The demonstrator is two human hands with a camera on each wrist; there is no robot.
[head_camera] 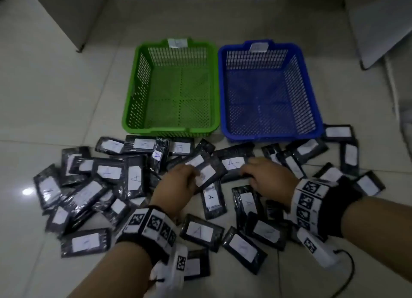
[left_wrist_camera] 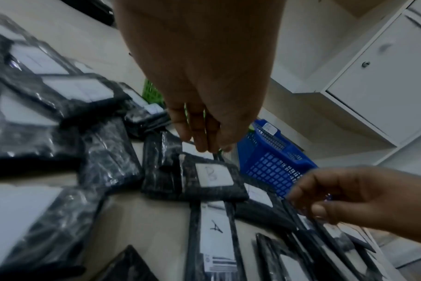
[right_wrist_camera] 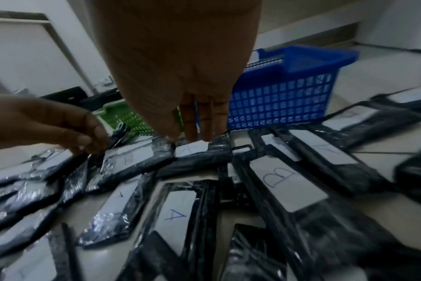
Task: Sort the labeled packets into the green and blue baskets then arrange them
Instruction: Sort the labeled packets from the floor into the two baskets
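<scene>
The left hand (head_camera: pixel 176 182) was over the middle of the pile, w/ its fingers (left_wrist_camera: pixel 199 133) pointing down and kept close together. The fingertips reached a packet with a B label (left_wrist_camera: pixel 204 178), but if they pinched it or only touched it, I cannot tell; the head view was blurred there. The right hand (head_camera: pixel 265 175) was just beside, to the right. Its fingers (right_wrist_camera: pixel 199 117) were straight and pressed together, tips resting on the edge of a packet with an A label (head_camera: pixel 234 164). No curl around it was seen in the right wrist view.

Around both hands, many black packets (head_camera: pixel 133 175) w/ white labels lay scattered on the tiled floor (head_camera: pixel 44 97), some overlapping, some flat. Several labels showed the letter A, e.g. one packet (head_camera: pixel 213 200) between the two wrists, and others B (right_wrist_camera: pixel 284 182); many were too blurred to read.

Behind the pile stood the green basket (head_camera: pixel 142 79) at the left and the blue basket (head_camera: pixel 303 79) at the right, side by side and touching or almost. Both had nothing inside. Each had a small white tag at the far rim; the letters were not readable. White cabinets (left_wrist_camera: pixel 385 76) were in the backgr.
</scene>
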